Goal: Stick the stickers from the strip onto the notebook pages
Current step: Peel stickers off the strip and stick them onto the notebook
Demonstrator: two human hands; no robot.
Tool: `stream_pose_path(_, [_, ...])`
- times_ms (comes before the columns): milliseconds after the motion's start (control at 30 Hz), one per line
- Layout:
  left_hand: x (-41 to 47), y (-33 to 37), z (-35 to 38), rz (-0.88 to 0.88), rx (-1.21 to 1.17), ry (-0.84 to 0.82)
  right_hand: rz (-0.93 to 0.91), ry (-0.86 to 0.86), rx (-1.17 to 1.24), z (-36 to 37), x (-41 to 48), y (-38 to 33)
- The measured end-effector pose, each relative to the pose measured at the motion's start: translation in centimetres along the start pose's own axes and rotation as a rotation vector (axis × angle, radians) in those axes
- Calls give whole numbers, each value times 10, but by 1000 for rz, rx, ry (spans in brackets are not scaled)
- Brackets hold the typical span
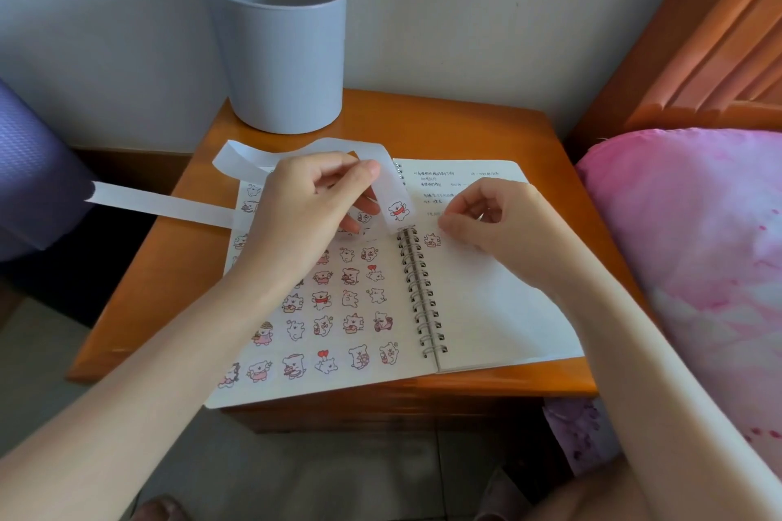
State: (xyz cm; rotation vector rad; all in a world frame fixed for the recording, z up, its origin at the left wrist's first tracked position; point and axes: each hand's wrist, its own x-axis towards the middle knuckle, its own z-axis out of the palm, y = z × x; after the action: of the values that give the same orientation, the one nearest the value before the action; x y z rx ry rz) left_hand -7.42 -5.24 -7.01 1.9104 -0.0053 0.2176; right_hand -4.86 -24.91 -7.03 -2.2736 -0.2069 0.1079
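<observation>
Wooden nightstand (486,131), left hand (304,203) pinching strip (381,169)

Open spiral notebook (486,309), left page filled with bear stickers, one sticker (432,240) on right page, white strip (169,205) looping above, bear sticker at its end

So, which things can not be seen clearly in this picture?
- Head view: the left hand hides part of the left page's stickers.
- The strip runs off behind a purple object; its end is hidden.
- The handwriting on the notebook is too small to read.
- Under the right hand's fingers: unclear.
</observation>
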Motion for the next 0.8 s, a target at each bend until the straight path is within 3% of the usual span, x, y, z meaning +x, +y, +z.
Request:
stream_pose_path(267, [1,1,-1,13,22,-13,-10,11,-37,1,2,2])
stream_pose_path(367, [0,3,-2,29,33,0,-29,66,71,-3,1,-2])
stream_pose_path(567, [1,8,-2,56,-31,-24,-242,97,214,-4,-3,-26])
stream_pose_path(800, [1,8,0,85,-79,-55,-312,102,221,5,-5,-32])
